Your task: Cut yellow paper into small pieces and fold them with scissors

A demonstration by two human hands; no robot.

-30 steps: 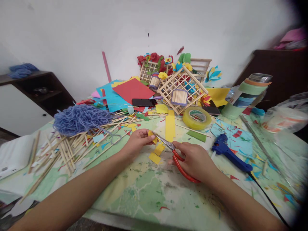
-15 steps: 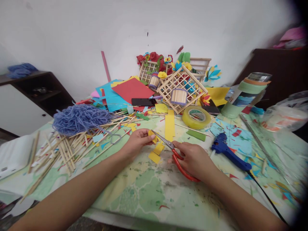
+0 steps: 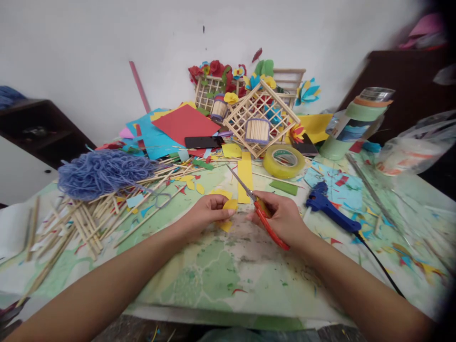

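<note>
Head view: your left hand (image 3: 206, 213) pinches a yellow paper scrap (image 3: 230, 204) between its fingers, while your right hand (image 3: 281, 217) curls closed around red-handled scissors (image 3: 270, 222), blades just clear of the scrap.

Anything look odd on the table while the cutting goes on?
The craft-stick lattice stands tilted on one corner atop the paper pile, and the blue glue gun lies on its side among paper scraps.

A plain white wall (image 3: 107, 38) rose at the back. On the left, a dark shelf (image 3: 39, 114) held blue yarn (image 3: 7, 96) above a white cabinet door (image 3: 21, 171); on the right, a dark cabinet (image 3: 402, 80) carried pink cloth (image 3: 423, 28).
</note>
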